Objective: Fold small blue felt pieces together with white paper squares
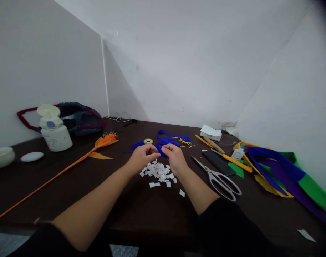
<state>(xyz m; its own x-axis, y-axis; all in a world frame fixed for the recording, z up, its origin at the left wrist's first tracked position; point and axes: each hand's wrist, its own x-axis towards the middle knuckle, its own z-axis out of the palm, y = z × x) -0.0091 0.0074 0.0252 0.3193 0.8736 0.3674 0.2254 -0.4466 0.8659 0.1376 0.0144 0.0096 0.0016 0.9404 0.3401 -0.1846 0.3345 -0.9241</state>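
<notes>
My left hand (143,157) and my right hand (174,157) are close together over the middle of the table, both closed in a pinch. Between their fingertips is a small piece of blue paper (160,149), partly hidden by the fingers. Just below lies a pile of small white paper scraps (159,171). Behind the hands are blue strips (175,135) with thin yellow bits (184,141), and a heap of blue shreds (137,145) beside a small round roll (148,141). Open-bladed scissors (218,177) rest right of my right forearm.
An orange paper flower (106,140) on a long stem lies left, near a white bottle (56,134), a bowl (2,157) and a bag (84,117). At right are a black bar (219,162), a yellow cutter (238,162), a glue bottle (238,152) and coloured sheets (288,175).
</notes>
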